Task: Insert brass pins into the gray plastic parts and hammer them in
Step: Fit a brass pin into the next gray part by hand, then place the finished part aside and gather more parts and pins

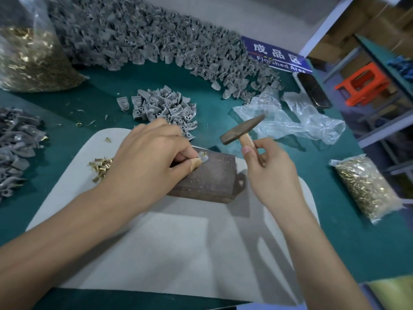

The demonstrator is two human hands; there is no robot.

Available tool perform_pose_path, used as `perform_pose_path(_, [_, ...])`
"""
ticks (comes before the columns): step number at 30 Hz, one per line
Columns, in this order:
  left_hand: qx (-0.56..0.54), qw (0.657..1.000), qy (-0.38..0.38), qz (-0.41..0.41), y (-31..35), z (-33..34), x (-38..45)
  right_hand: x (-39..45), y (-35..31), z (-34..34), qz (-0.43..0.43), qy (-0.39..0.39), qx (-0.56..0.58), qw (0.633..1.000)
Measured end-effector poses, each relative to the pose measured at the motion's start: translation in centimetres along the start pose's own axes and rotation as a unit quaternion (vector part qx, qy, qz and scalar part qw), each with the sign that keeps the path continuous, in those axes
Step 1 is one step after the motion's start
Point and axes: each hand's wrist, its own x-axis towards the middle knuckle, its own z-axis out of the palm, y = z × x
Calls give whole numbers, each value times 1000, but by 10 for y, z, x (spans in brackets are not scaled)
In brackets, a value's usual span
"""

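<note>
My left hand (147, 157) pinches a small gray plastic part (204, 158) against the top of a dark metal block (214, 177); a brass pin (203, 154) stands in the part. My right hand (268, 173) grips the wooden handle of a small hammer (242, 129), whose head hangs raised above and right of the part. Loose brass pins (100, 166) lie on the gray mat (156, 242) beside my left wrist. A small heap of gray parts (163, 106) sits just beyond my left hand.
A large ridge of gray parts (156, 39) curves across the back of the green table. Bags of brass pins stand at the back left (29, 59) and at the right (366, 189). More gray parts (15, 148) lie at the left. Crumpled clear plastic (290, 117) lies behind the hammer.
</note>
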Motion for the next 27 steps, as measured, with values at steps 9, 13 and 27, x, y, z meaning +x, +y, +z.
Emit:
perform_pose_path(9, [-13,1000,-3,6,-6,0,2,-6,16,17,-5,28,-165,986])
perform_pose_path(13, [-20,1000,6,0,-7,0,2,-13,-1,12,-55,64,-13,996])
perform_pose_path(27, [-65,983,125,-115,-42,-79,-71,-56,-128,54,-338,-52,100,935])
